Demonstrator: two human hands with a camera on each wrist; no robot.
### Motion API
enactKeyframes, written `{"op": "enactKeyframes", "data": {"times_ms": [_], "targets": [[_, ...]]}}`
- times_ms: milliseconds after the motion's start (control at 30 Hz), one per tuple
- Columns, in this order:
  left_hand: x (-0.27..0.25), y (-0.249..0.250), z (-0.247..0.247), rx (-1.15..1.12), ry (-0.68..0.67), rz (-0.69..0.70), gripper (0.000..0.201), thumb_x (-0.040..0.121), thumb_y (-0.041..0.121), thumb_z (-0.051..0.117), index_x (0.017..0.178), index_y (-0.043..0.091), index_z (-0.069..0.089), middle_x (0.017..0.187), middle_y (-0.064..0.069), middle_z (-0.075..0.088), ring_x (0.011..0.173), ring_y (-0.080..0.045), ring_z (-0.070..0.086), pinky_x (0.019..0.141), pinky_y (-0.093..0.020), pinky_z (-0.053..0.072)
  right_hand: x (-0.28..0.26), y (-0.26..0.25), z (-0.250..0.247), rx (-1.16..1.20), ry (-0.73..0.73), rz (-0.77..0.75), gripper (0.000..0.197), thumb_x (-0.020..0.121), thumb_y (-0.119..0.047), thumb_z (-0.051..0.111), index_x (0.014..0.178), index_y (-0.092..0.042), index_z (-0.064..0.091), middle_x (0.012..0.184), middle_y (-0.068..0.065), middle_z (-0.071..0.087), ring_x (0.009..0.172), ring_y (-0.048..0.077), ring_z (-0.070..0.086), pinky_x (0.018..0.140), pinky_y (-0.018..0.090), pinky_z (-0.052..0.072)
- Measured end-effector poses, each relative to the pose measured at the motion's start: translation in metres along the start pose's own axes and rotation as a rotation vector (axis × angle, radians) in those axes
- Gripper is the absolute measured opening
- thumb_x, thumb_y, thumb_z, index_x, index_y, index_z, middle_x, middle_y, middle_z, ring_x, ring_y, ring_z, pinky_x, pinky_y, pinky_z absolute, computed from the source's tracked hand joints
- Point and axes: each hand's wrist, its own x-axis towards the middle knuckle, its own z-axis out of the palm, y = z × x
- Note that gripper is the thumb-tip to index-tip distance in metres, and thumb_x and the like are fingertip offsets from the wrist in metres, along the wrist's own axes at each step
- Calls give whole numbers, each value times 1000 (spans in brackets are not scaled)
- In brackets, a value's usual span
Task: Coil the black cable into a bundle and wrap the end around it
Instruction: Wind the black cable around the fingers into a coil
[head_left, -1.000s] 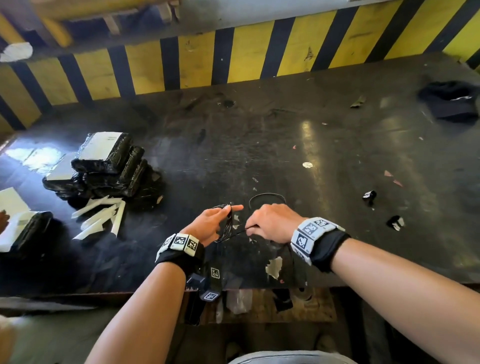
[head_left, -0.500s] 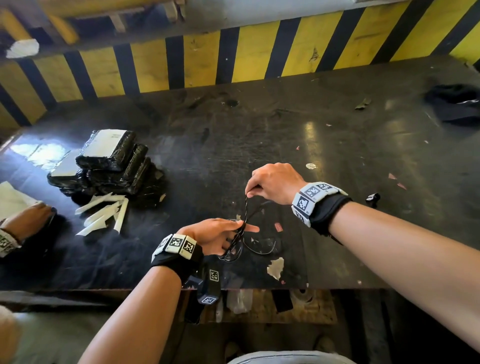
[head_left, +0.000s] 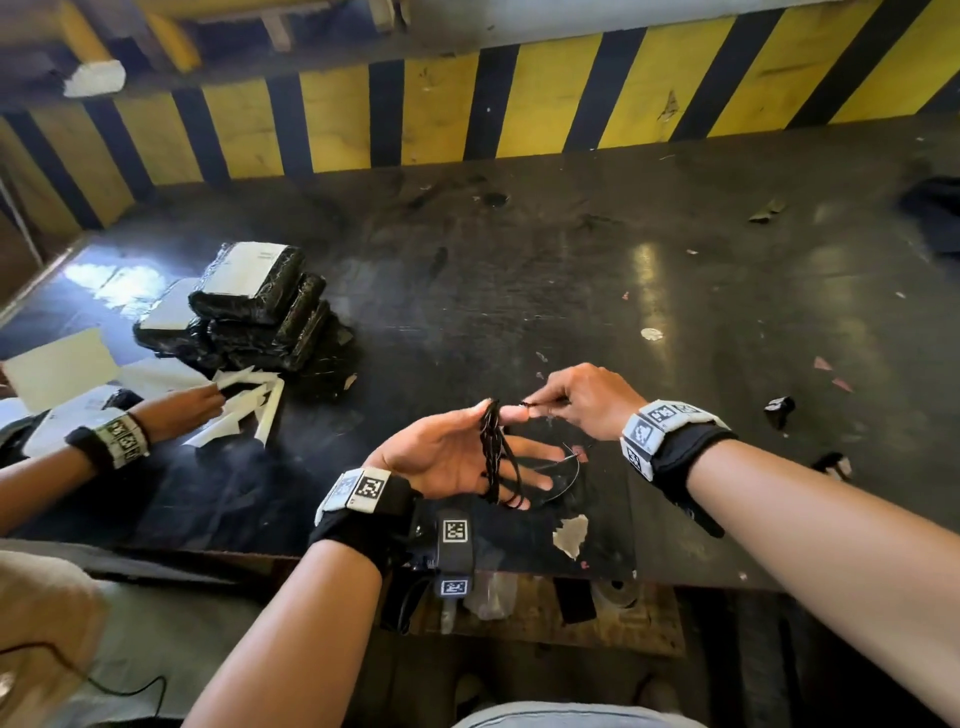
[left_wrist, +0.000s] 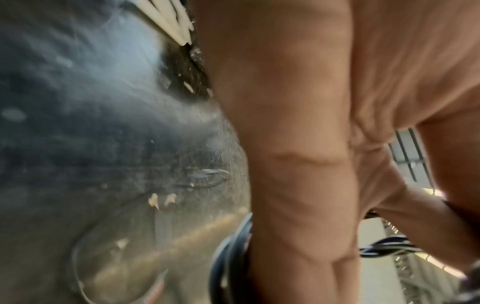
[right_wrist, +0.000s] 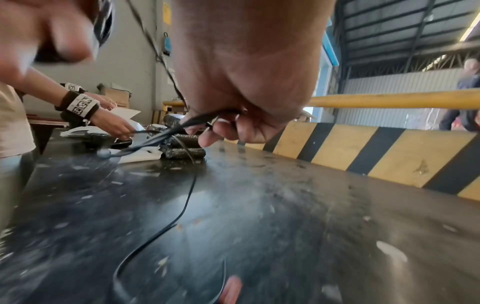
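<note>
The thin black cable (head_left: 493, 452) hangs as a small coil of several loops over my left hand (head_left: 447, 457), which is palm up above the near table edge. Its fingers lie straight, and the thumb pinches the top of the coil. In the left wrist view the cable (left_wrist: 228, 259) runs round the fingers (left_wrist: 298, 164). Just right of the coil, my right hand (head_left: 587, 400) pinches the loose cable between thumb and fingertips. The right wrist view shows that strand (right_wrist: 187, 195) dropping from the fingers (right_wrist: 233, 127) to a slack loop (head_left: 566, 478) on the table.
The black worktop (head_left: 675, 312) is scuffed and littered with scraps. A stack of black wrapped packets (head_left: 249, 312) and white strips (head_left: 249, 410) lie to the left, where another person's hand (head_left: 176, 410) reaches. A yellow-black barrier (head_left: 519, 104) backs the table. Dark cloth (head_left: 935, 213) lies far right.
My left hand turned palm up and rose with the coil. My right hand came back from further out to just beside the coil. Another person's hand reached the white strips.
</note>
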Motion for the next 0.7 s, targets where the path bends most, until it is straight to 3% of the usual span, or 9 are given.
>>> {"op": "enactKeyframes", "data": {"times_ms": [100,167,233,300,367,433,567,633,700], "targets": [[6,5,9,-58,-44,97,33,98,40,58,120,20,71,160,-43,-1,142,-70,5,112,-79,5,-8,6,23,2,-45,-30,15,97,-47,62,92,-56,73,77,-25,57,67,-2,55,70,29,48],[9,9,11,-77,-67,155,32,99,40,56,120,21,71,161,-42,-3,143,-70,1,112,-80,2,-11,10,37,-20,-69,-23,21,99,-48,54,93,-48,74,80,-19,60,71,4,57,71,31,49],[12,16,13,-65,-70,210,33,100,40,52,122,23,69,161,-42,4,143,-69,2,112,-80,0,-19,9,41,44,-105,-7,23,99,-38,58,83,-39,75,83,-13,67,80,13,62,75,33,49],[16,22,14,-54,-41,254,34,101,42,48,124,25,67,161,-40,8,143,-68,7,114,-77,4,-30,5,48,98,-143,-35,17,98,-32,62,101,-36,79,87,-8,75,82,9,65,79,32,53],[22,26,11,-43,5,296,39,102,44,39,126,28,66,162,-39,11,143,-68,9,115,-73,10,-38,-1,56,116,-176,-79,25,98,-32,62,120,-38,74,88,-8,78,79,3,67,82,29,56],[27,25,5,-42,53,314,44,103,45,32,127,30,66,161,-39,15,143,-68,11,115,-72,17,-39,-4,66,119,-215,-68,27,97,-38,57,119,-47,71,81,-10,76,78,4,70,87,38,57],[36,18,-4,-11,208,319,44,99,47,38,127,34,69,158,-36,28,139,-62,28,114,-71,22,-44,-27,68,76,-325,-36,29,99,-40,51,95,-63,68,84,-6,75,95,12,67,94,45,30],[40,14,-12,-22,302,304,43,98,48,43,129,34,69,148,-30,44,125,-53,47,107,-65,37,-48,-38,64,44,-382,-59,37,102,-38,49,74,-55,65,72,-12,66,98,14,65,94,49,24],[39,9,-23,10,414,290,43,100,47,43,131,32,69,133,-21,51,107,-38,57,100,-54,44,-48,-39,64,20,-409,-52,29,105,-33,47,94,-41,73,68,-22,58,110,15,64,96,46,24]]}}
